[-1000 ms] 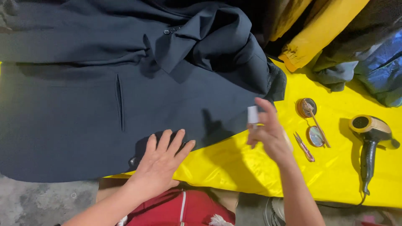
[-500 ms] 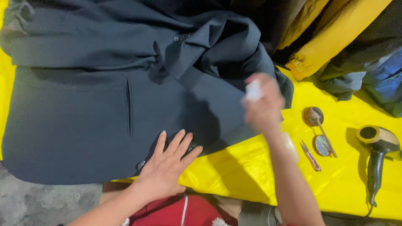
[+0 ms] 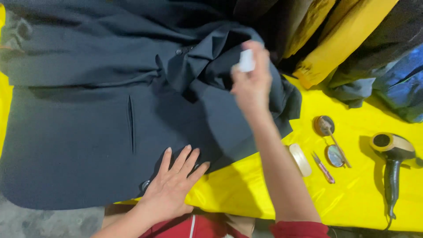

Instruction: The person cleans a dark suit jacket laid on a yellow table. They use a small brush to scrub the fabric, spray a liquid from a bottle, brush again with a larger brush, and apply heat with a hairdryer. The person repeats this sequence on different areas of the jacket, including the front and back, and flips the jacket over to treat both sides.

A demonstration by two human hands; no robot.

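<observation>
A dark navy jacket [image 3: 88, 132] lies spread over a yellow sheet [image 3: 246, 189]. My left hand [image 3: 174, 183] rests flat, fingers apart, on the jacket's lower front edge beside a button [image 3: 146, 184]. Above the folded lapel area, my right hand [image 3: 252, 83] is raised and holds a small white piece [image 3: 246, 60] between its fingertips. The jacket's welt pocket slit [image 3: 130, 124] sits left of my left hand.
On the yellow sheet at right lie a round cream tin [image 3: 301, 159], small snips [image 3: 324, 167], an open small tin with a stick [image 3: 328, 130] and a black-and-gold hair dryer [image 3: 392, 163]. Yellow, dark and blue garments [image 3: 348, 48] are piled at the top right.
My right hand has lifted from near the yellow sheet's tools up and over the jacket's folded lapel, carrying the white piece. My left hand stayed flat on the hem.
</observation>
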